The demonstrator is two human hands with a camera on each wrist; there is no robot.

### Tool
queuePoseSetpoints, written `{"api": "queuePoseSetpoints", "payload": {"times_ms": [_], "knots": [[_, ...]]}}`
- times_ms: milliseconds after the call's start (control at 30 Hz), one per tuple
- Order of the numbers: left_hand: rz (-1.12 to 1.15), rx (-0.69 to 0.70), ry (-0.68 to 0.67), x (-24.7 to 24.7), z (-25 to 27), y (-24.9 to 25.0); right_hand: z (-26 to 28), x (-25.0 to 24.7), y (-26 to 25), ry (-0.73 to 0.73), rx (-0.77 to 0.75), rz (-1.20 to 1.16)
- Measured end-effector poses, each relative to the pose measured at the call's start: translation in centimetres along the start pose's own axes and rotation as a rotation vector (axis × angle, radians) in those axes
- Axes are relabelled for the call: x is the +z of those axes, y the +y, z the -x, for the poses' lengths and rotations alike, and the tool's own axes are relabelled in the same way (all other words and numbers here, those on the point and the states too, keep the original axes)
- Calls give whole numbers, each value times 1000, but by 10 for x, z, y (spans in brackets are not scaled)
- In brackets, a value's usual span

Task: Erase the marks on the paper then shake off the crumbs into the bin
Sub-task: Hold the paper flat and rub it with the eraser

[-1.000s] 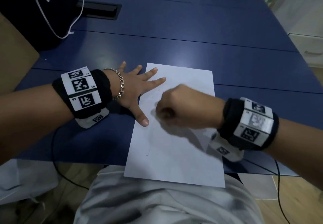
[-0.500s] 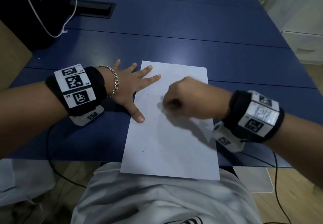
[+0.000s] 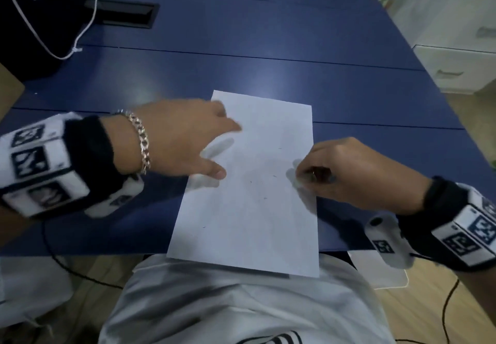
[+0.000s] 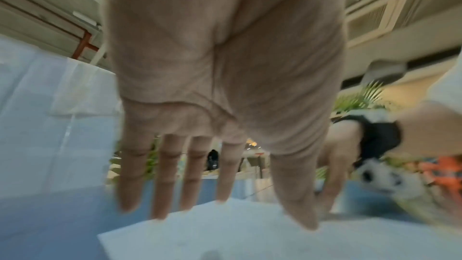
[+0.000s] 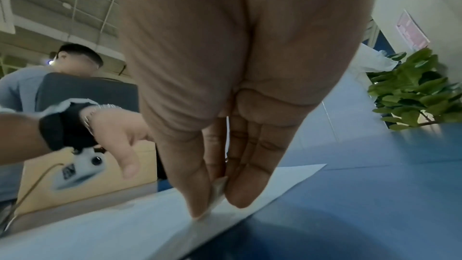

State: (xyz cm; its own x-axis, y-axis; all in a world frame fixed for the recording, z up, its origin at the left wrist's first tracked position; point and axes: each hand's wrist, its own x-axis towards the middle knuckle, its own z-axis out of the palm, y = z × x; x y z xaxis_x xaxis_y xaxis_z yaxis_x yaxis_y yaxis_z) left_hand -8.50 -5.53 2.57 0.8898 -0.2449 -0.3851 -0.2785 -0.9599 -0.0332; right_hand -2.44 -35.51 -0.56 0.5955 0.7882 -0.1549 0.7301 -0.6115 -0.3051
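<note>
head view is showing the paper (image 3: 249, 196) lying flat on the blue surface (image 3: 268, 48), long axis running away from the person, near edge overhanging. the left hand (image 3: 185, 139) is hovering over its left edge, fingers straight and spread. the right hand (image 3: 346, 171) is curling at the right edge; only the right wrist view is showing the pale eraser (image 5: 218, 195) it is pinching against the sheet.
</note>
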Motion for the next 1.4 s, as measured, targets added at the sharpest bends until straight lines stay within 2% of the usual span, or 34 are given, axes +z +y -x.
{"api": "queuePoseSetpoints", "payload": {"times_ms": [133, 400, 567, 700, 867, 1067, 1233, 1400], "knots": [[-14, 4, -261, 15, 31, 40, 8, 9, -3, 29, 7, -26], [-121, 41, -191, 21, -18, 32, 22, 18, -18, 8, -49, -59], [-58, 76, -117, 19, -45, 36, 23, 23, -20, 15, -72, -56], [31, 50, -63, 19, -35, 33, 27, 23, -19, -4, -63, -62], [97, 33, -204, 34, -3, 28, 17, -3, -13, -33, -50, -71], [35, 75, -220, 51, -23, 24, -27, 2, -38, -96, -259, 37], [23, 67, -238, 55, -26, 22, -45, 5, -36, -78, -221, 44], [26, 54, -244, 54, -27, 23, -37, 4, -43, -309, -313, -2]]}}
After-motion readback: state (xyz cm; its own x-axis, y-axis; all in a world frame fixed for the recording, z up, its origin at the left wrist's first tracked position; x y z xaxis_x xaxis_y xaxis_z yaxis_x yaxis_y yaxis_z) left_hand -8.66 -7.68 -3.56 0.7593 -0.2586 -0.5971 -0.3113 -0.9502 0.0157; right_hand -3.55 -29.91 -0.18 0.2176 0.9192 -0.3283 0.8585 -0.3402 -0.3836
